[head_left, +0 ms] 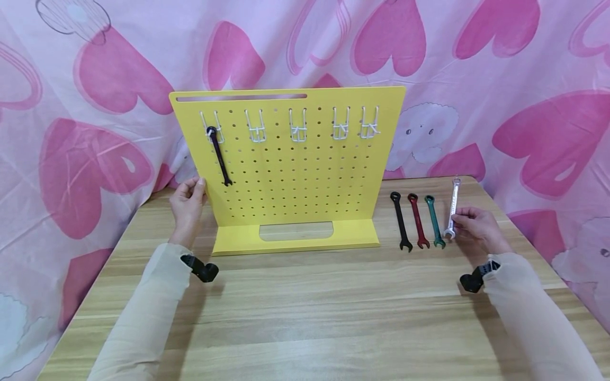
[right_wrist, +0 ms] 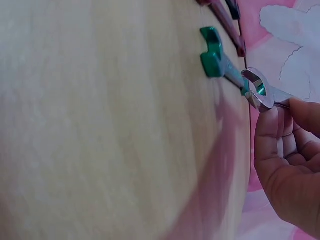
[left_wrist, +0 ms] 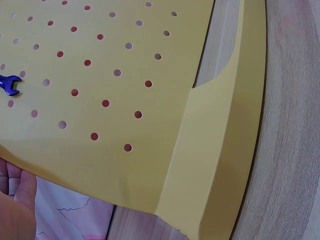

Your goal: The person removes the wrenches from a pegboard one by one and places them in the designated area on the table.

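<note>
My left hand [head_left: 187, 203] pinches the left edge of a yellow pegboard [head_left: 295, 201], thumb in front. In the left wrist view, part of that hand [left_wrist: 19, 200] shows at the board's edge. A dark purplish combination wrench [head_left: 220, 157] hangs by its ring end from the leftmost white wire hook [head_left: 209, 127]. My right hand [head_left: 480, 228] pinches a silver combination wrench [head_left: 453, 209] near its open end, with the ring end upward. In the right wrist view this silver wrench [right_wrist: 265, 92] appears raised off the table, beside the green wrench [right_wrist: 214, 55].
Black [head_left: 401, 222], red [head_left: 418, 221] and green [head_left: 434, 222] wrenches lie side by side on the wooden table [head_left: 295, 312], right of the pegboard. Several more white hooks [head_left: 298, 127] line the board's top. A pink heart-patterned cloth [head_left: 281, 58] hangs behind the table.
</note>
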The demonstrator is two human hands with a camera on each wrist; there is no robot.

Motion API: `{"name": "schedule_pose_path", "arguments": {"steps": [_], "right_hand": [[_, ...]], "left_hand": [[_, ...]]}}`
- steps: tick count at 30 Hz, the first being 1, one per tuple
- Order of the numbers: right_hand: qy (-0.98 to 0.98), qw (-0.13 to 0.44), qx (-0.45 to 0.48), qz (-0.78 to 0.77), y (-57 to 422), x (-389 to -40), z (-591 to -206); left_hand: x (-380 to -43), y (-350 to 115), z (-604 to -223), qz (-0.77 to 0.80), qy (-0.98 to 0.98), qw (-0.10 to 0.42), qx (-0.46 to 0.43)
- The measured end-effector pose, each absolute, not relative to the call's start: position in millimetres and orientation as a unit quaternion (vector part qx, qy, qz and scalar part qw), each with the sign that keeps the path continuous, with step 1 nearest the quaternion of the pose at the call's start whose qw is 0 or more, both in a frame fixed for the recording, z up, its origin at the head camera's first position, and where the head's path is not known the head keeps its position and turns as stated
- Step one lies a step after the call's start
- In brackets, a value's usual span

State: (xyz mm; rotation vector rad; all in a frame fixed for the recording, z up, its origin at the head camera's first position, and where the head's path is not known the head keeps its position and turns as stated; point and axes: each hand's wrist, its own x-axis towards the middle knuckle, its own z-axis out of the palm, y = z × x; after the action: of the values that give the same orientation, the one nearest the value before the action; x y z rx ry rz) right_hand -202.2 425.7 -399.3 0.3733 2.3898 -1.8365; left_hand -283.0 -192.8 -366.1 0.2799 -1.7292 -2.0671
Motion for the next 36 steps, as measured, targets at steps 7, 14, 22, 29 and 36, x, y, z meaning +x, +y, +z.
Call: {"name": "schedule_pose_path", "arguments": {"steps": [7, 14, 22, 29, 36], "right_hand": [[0.843, 0.073, 0.128, -0.517, 433, -207, -403], [0.845, 0.124, 0.158, -0.495, 437, -212, -405], [0.841, 0.142, 0.171, -0.493, 437, -215, -406], [0.826, 0.153, 0.202, -0.504, 434, -215, -405], [0.849, 0.150, 0.207, -0.463, 431, -216, -404]], "left_hand": [[-284, -192, -366, -0.752, -0.615, 0.216, 0.105], [-285, -193, -367, -0.746, -0.621, 0.210, 0.118], [-285, -193, -367, -0.744, -0.624, 0.212, 0.113], [-284, -193, -367, -0.751, -0.616, 0.212, 0.112], [-284, -193, -367, -0.747, -0.621, 0.210, 0.113]]}}
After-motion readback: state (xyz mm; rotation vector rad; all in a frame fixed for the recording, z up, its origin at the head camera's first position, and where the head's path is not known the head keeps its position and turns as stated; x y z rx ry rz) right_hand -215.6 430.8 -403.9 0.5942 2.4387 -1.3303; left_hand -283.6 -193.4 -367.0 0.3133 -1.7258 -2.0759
